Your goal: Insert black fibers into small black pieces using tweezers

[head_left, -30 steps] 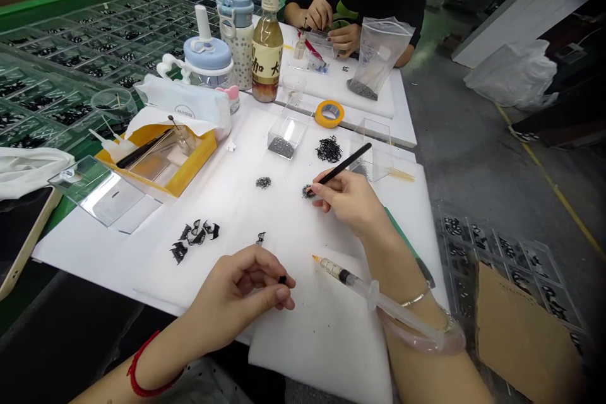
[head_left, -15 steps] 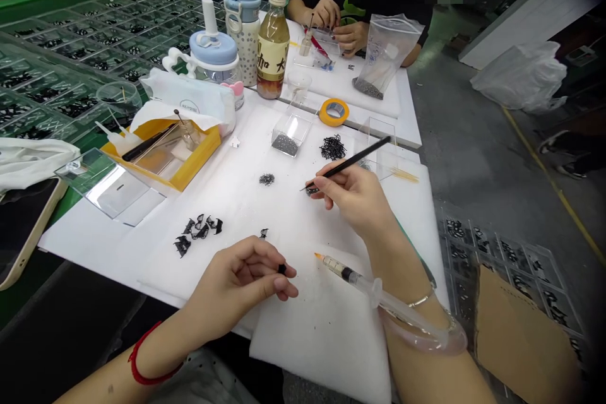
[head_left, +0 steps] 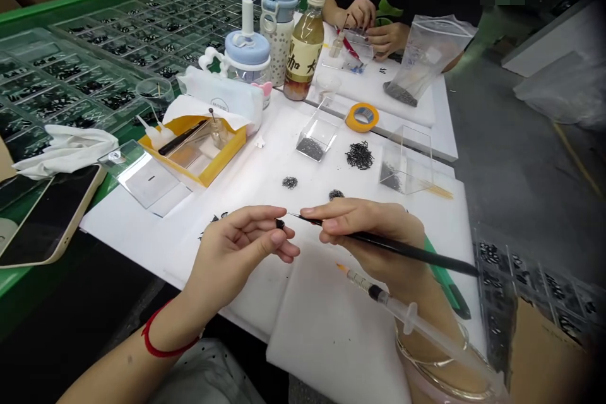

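Note:
My left hand (head_left: 241,240) pinches a small black part (head_left: 279,224) between thumb and fingers. Black fine-tipped tweezers (head_left: 407,249) are gripped in my right hand (head_left: 367,227), their tip close to the black part; whether they touch, I cannot tell. Beneath my right forearm's inner side, a syringe (head_left: 374,290) with an orange tip lies over the white foam sheet (head_left: 326,322). Partly hidden behind my left hand are several black pieces (head_left: 215,219). Small heaps of tiny dark bits (head_left: 290,182) and black pins (head_left: 360,155) lie beyond my hands.
Clear boxes (head_left: 318,139) and orange tape (head_left: 362,117) stand farther back. At left are a yellow tray (head_left: 213,167), a clear lid (head_left: 151,180), a phone (head_left: 57,214) and a bottle (head_left: 305,44). Another person's hands (head_left: 374,25) work across the table.
My right hand has brought the tweezers left and down from the small heap to the part in my left hand. The view has shifted left.

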Demonstrator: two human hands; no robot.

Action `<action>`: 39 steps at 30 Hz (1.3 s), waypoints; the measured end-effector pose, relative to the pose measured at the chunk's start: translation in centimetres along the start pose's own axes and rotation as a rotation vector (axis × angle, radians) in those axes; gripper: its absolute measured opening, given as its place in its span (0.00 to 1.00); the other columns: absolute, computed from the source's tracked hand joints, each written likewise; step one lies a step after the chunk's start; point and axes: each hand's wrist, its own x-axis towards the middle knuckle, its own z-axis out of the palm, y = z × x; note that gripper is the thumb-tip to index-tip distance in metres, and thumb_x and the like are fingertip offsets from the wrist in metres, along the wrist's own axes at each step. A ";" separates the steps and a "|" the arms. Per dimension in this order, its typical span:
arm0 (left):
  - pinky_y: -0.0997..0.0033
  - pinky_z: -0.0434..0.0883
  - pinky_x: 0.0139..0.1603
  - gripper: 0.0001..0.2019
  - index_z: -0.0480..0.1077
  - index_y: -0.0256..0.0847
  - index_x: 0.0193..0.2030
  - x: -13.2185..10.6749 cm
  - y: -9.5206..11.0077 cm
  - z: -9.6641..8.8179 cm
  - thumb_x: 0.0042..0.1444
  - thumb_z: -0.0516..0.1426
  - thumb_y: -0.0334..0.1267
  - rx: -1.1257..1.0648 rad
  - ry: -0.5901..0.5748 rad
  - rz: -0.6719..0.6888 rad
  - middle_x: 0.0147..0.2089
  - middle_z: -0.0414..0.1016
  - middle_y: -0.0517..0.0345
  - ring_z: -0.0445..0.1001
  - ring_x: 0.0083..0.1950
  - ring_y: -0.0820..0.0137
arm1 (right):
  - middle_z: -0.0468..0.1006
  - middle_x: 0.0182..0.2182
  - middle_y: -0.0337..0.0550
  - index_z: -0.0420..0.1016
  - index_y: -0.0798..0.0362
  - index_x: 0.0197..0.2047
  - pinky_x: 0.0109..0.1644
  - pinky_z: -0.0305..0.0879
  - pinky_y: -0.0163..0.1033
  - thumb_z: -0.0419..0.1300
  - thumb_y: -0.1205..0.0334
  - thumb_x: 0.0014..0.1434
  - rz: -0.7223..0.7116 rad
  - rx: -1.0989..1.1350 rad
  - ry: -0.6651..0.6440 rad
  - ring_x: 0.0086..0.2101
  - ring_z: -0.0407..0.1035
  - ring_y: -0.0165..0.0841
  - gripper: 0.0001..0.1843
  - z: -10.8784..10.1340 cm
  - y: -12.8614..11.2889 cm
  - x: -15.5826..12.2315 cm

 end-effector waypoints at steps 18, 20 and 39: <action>0.80 0.74 0.39 0.11 0.77 0.46 0.45 0.7 -0.8 -1.2 0.56 0.61 0.30 0.058 0.004 0.086 0.28 0.82 0.64 0.79 0.31 0.78 | 0.79 0.46 0.33 0.77 0.39 0.45 0.44 0.74 0.38 0.62 0.76 0.53 -0.030 -0.203 -0.124 0.43 0.75 0.33 0.22 0.2 -0.2 0.2; 0.80 0.74 0.38 0.10 0.77 0.47 0.44 0.6 -0.7 -1.3 0.56 0.61 0.31 0.052 -0.007 0.077 0.28 0.82 0.64 0.79 0.31 0.78 | 0.78 0.46 0.34 0.77 0.39 0.45 0.43 0.74 0.39 0.62 0.75 0.54 -0.013 -0.201 -0.140 0.43 0.75 0.33 0.22 0.2 -0.2 0.2; 0.80 0.77 0.30 0.10 0.77 0.41 0.42 0.7 -0.4 -0.9 0.52 0.63 0.30 0.060 0.058 0.041 0.26 0.81 0.62 0.80 0.27 0.74 | 0.80 0.44 0.37 0.78 0.44 0.40 0.39 0.76 0.35 0.62 0.75 0.54 0.013 -0.219 -0.152 0.40 0.76 0.32 0.16 0.2 0.2 0.3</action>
